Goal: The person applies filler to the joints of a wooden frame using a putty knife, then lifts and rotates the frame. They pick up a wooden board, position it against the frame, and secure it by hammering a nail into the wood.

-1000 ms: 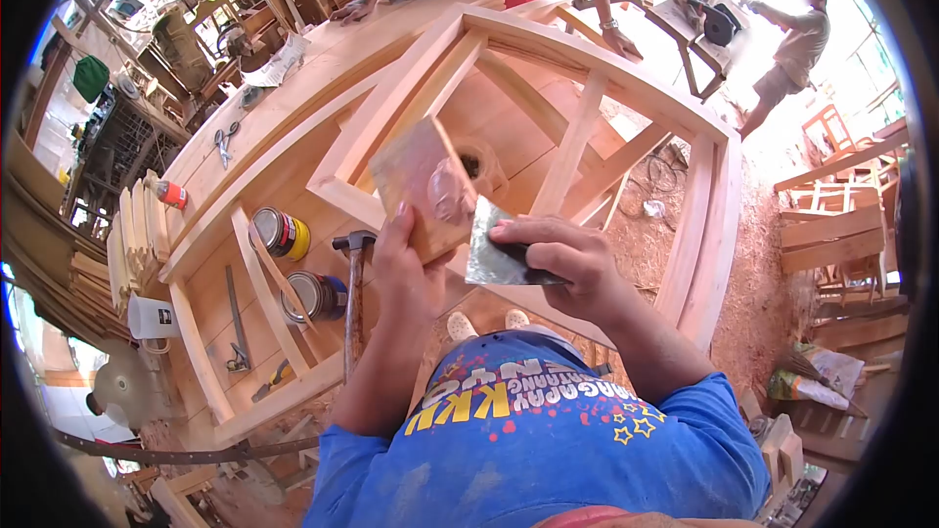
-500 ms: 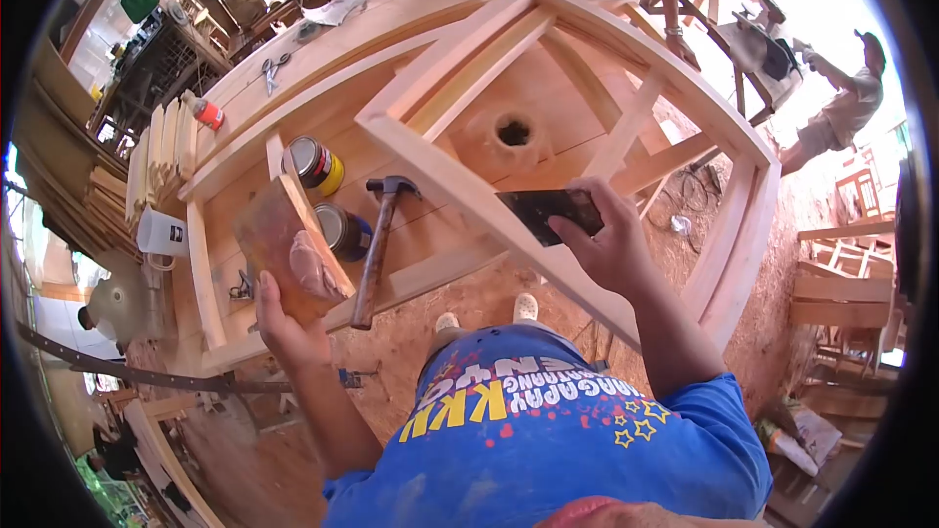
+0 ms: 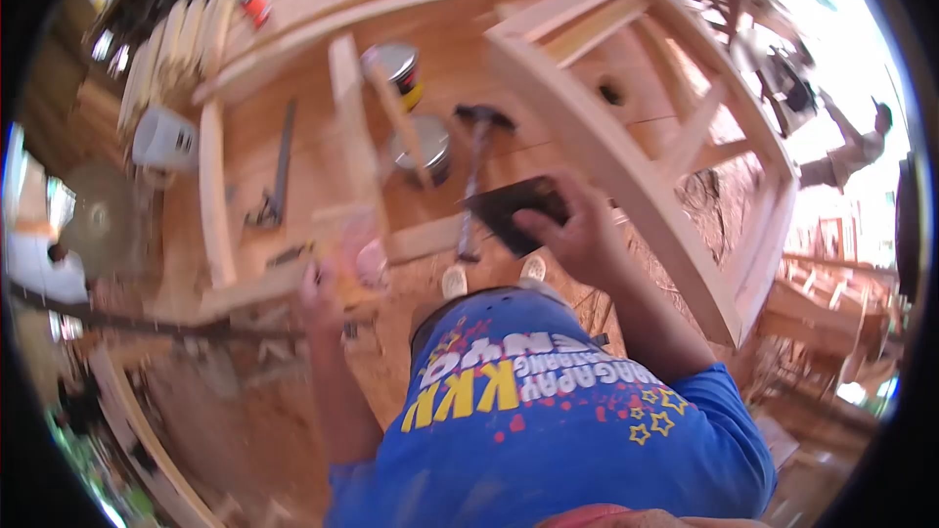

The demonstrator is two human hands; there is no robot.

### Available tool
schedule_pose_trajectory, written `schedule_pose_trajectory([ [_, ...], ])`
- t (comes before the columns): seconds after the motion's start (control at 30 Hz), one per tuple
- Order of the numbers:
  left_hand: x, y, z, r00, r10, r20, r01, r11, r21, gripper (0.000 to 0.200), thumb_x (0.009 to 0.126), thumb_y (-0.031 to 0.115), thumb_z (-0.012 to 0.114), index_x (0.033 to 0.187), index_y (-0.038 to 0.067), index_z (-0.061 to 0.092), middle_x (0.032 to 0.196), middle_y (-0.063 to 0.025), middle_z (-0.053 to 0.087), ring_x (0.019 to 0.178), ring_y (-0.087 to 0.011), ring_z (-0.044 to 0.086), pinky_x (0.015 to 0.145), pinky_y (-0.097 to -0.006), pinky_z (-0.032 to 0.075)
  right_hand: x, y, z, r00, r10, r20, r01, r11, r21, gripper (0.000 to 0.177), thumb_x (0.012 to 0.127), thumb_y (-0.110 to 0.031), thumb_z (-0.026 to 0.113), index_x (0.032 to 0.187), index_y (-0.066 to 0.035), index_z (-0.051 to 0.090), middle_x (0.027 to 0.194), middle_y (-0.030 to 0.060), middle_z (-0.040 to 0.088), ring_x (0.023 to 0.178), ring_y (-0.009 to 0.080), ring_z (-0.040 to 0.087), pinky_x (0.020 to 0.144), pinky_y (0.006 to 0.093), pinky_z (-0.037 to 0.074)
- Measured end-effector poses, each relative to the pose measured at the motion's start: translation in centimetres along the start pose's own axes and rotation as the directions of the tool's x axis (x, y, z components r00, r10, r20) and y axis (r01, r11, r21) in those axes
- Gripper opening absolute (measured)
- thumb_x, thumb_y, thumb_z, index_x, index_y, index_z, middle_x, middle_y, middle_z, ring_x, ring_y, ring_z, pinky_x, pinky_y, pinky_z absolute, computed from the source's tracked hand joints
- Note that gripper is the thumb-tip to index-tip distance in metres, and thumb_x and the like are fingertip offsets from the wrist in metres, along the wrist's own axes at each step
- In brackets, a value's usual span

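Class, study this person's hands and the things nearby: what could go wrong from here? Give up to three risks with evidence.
1. The pinkish paste on the board in the left hand might smear if it brushes something.
2. The hammer seems to overhang the wooden rail, so a bump could drop it.
3. The dark scraper in the right hand appears near that hammer and might catch it.
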State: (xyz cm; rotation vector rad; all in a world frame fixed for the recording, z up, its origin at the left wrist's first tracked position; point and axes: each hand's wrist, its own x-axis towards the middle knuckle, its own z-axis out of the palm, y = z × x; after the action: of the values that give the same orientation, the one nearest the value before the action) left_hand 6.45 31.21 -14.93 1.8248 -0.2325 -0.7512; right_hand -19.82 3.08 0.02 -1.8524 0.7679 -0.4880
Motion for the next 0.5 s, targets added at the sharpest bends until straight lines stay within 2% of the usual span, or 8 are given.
schedule_pose_trajectory([
  [0.03, -0.7, 1.3, 0.8, 0.999, 0.036, -0.027, -0.037, 0.999, -0.038, 0.049, 0.107, 0.033, 0.056, 0.141, -0.002, 0.057, 0.123, -0.0094, 0.068, 0.108, -0.013, 0.061, 0.094, -0.0306, 0.05, 0.0, 0.2, 0.7, 1.0, -0.001, -0.017, 0.0, 0.999, -0.051, 0.039, 0.089, -0.012, 0.08, 0.121, -0.001, 0.062, 0.097, 0.0094, 0.074, 0.091, 0.014, 0.07, 0.081, 0.0328, 0.057],
  [0.07, -1.1, 2.3, 0.8, 0.999, 0.031, -0.011, -0.031, 0.999, -0.01, 0.049, 0.107, 0.032, 0.056, 0.141, -0.003, 0.057, 0.124, -0.0096, 0.068, 0.108, -0.0129, 0.061, 0.095, -0.0301, 0.05, 0.0, -0.7, 1.3, 0.999, 0.033, -0.008, -0.033, 0.997, -0.075, 0.041, 0.09, -0.011, 0.077, 0.126, -0.001, 0.06, 0.098, 0.0145, 0.075, 0.093, 0.0203, 0.073, 0.081, 0.0348, 0.057],
  [0.1, -1.1, 2.8, 0.6, 0.999, 0.029, 0.014, -0.029, 0.999, 0.02, 0.048, 0.107, 0.031, 0.056, 0.14, -0.004, 0.057, 0.125, -0.0098, 0.068, 0.108, -0.0127, 0.062, 0.096, -0.0296, 0.05, 0.1, -0.7, 1.8, 0.998, 0.069, 0.004, -0.068, 0.991, -0.113, 0.041, 0.09, -0.01, 0.077, 0.127, 0.0, 0.06, 0.1, 0.0142, 0.075, 0.094, 0.0184, 0.073, 0.083, 0.0334, 0.057],
  [0.17, -0.2, 1.1, 0.4, 0.988, 0.154, 0.012, -0.154, 0.988, 0.024, 0.051, 0.107, 0.03, 0.056, 0.145, -0.004, 0.055, 0.126, -0.0103, 0.069, 0.107, -0.0124, 0.062, 0.096, -0.0287, 0.05, 0.5, -0.5, 3.0, 0.997, 0.065, 0.042, -0.065, 0.998, 0.001, 0.042, 0.091, -0.011, 0.076, 0.129, -0.001, 0.061, 0.102, 0.0151, 0.075, 0.094, 0.0168, 0.073, 0.082, 0.0324, 0.057],
  [0.27, 0.1, 0.3, 0.8, 0.987, 0.155, -0.05, -0.158, 0.986, -0.061, 0.055, 0.106, 0.03, 0.057, 0.15, -0.002, 0.05, 0.126, -0.0106, 0.07, 0.107, -0.0121, 0.063, 0.095, -0.029, 0.05, 1.7, -1.8, 4.8, 0.995, 0.002, 0.096, 0.008, 0.995, -0.102, 0.043, 0.092, -0.013, 0.075, 0.131, -0.002, 0.061, 0.104, 0.016, 0.075, 0.094, 0.0208, 0.073, 0.084, 0.0335, 0.056],
  [0.37, 0.2, 0.6, 0.2, 0.98, 0.198, -0.008, -0.197, 0.977, 0.078, 0.06, 0.106, 0.031, 0.058, 0.154, -0.001, 0.044, 0.123, -0.013, 0.072, 0.102, -0.0121, 0.064, 0.094, -0.0291, 0.05, 4.1, -3.1, 6.9, 0.979, -0.108, 0.171, 0.136, 0.978, -0.158, 0.044, 0.092, -0.016, 0.076, 0.132, -0.004, 0.062, 0.107, 0.0173, 0.075, 0.098, 0.0264, 0.073, 0.088, 0.0364, 0.055],
  [0.47, -0.1, 1.6, -0.8, 0.999, -0.023, 0.045, 0.011, 0.964, 0.264, 0.061, 0.105, 0.032, 0.06, 0.155, 0.002, 0.044, 0.119, -0.0157, 0.072, 0.098, -0.0137, 0.064, 0.092, -0.0303, 0.051, 7.4, -2.9, 9.4, 0.953, -0.116, 0.28, 0.176, 0.964, -0.201, 0.047, 0.091, -0.018, 0.077, 0.133, -0.004, 0.062, 0.112, 0.0194, 0.074, 0.104, 0.0317, 0.072, 0.092, 0.0388, 0.054],
  [0.5, -0.2, 1.7, -1.1, 0.998, -0.037, 0.045, 0.024, 0.967, 0.255, 0.06, 0.105, 0.032, 0.059, 0.155, 0.003, 0.043, 0.118, -0.0162, 0.072, 0.097, -0.0142, 0.063, 0.09, -0.0308, 0.051, 8.3, -2.8, 10.5, 0.94, -0.131, 0.314, 0.189, 0.968, -0.162, 0.047, 0.09, -0.017, 0.077, 0.133, -0.004, 0.062, 0.11, 0.0185, 0.074, 0.103, 0.0283, 0.071, 0.091, 0.0375, 0.054],
])
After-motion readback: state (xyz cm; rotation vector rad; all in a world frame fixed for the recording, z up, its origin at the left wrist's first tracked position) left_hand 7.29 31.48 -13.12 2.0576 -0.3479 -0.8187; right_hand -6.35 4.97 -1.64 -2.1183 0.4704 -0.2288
